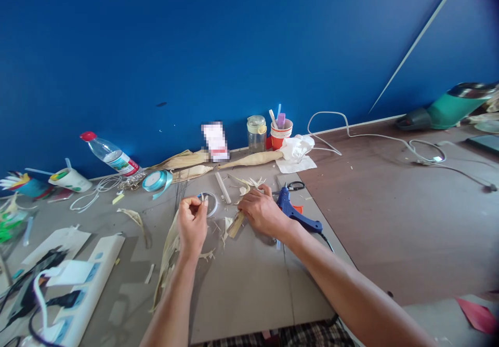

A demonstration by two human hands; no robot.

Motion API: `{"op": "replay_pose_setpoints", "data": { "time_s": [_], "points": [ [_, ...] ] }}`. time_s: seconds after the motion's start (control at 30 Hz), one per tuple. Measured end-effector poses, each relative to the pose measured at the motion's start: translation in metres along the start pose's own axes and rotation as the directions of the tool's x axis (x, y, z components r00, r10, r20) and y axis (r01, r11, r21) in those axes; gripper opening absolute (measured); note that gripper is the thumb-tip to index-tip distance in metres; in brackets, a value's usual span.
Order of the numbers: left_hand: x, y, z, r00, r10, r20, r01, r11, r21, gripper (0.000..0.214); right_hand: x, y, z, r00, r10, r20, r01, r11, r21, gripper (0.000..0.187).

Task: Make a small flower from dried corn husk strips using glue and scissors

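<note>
My left hand (192, 225) is raised a little over the grey board (241, 284), its fingers pinched on a thin pale strip of corn husk near a small roll of clear tape (210, 201). My right hand (262, 211) lies palm down on the board, fingers closed over a flat husk piece (235, 226) and pressing it down. Long dried husk leaves (167, 256) trail under my left wrist. A blue glue gun (297, 213) lies just right of my right hand, with black scissors (294, 185) behind it.
A water bottle (111, 155), blue ribbon roll (156, 179), glass jar (256, 133), orange paper cup (280, 133) and crumpled tissue (297, 149) line the blue wall. A white power strip (83, 290) lies at the left. White cable (374, 136) crosses the brown table (409, 222).
</note>
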State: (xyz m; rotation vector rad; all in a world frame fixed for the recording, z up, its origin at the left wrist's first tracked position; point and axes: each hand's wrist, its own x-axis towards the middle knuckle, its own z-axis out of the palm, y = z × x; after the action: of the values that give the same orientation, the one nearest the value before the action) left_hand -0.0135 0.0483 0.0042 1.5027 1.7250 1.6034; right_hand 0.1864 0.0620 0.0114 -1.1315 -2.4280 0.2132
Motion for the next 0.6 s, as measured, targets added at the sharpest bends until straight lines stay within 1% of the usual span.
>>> {"op": "replay_pose_setpoints", "data": {
  "time_s": [0.07, 0.13, 0.2, 0.27, 0.33, 0.4, 0.47, 0.5, 0.53, 0.6],
  "points": [
    [0.000, -0.003, 0.000, 0.998, 0.067, -0.016, -0.068, 0.997, -0.023, 0.022, 0.000, 0.000, 0.001, 1.000, -0.003, -0.003, 0.003, 1.000, 0.000, 0.018],
    [-0.001, -0.006, 0.001, 0.993, 0.117, 0.028, -0.117, 0.993, -0.011, 0.022, 0.000, 0.001, 0.001, 1.000, -0.005, -0.009, 0.005, 1.000, 0.003, 0.018],
    [-0.004, -0.006, 0.001, 0.989, 0.108, 0.099, -0.109, 0.994, 0.014, 0.016, 0.000, 0.001, 0.002, 1.000, -0.006, -0.014, 0.006, 1.000, 0.004, 0.018],
    [-0.006, -0.003, 0.001, 0.982, 0.070, 0.174, -0.076, 0.997, 0.028, 0.012, 0.000, 0.001, 0.002, 1.000, -0.008, -0.016, 0.008, 1.000, 0.002, 0.017],
    [-0.008, 0.003, 0.000, 0.961, 0.045, 0.273, -0.050, 0.999, 0.009, 0.013, 0.000, 0.001, 0.001, 1.000, -0.010, -0.018, 0.010, 1.000, 0.000, 0.017],
    [-0.009, 0.010, -0.001, 0.914, 0.011, 0.404, -0.008, 1.000, -0.008, 0.014, 0.000, 0.002, 0.000, 1.000, -0.013, -0.027, 0.013, 1.000, 0.001, 0.017],
    [-0.010, 0.015, -0.001, 0.837, -0.059, 0.545, 0.062, 0.998, 0.014, 0.016, 0.000, 0.003, -0.001, 0.999, -0.018, -0.040, 0.018, 1.000, 0.005, 0.017],
    [-0.010, 0.018, -0.001, 0.799, -0.078, 0.596, 0.073, 0.997, 0.032, 0.016, 0.000, 0.003, -0.002, 0.999, -0.023, -0.045, 0.023, 1.000, 0.007, 0.017],
    [-0.011, 0.019, 0.000, 0.773, -0.088, 0.628, 0.071, 0.996, 0.052, 0.016, 0.000, 0.003, -0.003, 0.998, -0.028, -0.049, 0.029, 1.000, 0.009, 0.017],
    [-0.012, 0.019, 0.002, 0.745, -0.107, 0.659, 0.060, 0.994, 0.093, 0.015, 0.000, 0.004, -0.004, 0.997, -0.040, -0.060, 0.041, 0.999, 0.014, 0.017]
  ]
}}
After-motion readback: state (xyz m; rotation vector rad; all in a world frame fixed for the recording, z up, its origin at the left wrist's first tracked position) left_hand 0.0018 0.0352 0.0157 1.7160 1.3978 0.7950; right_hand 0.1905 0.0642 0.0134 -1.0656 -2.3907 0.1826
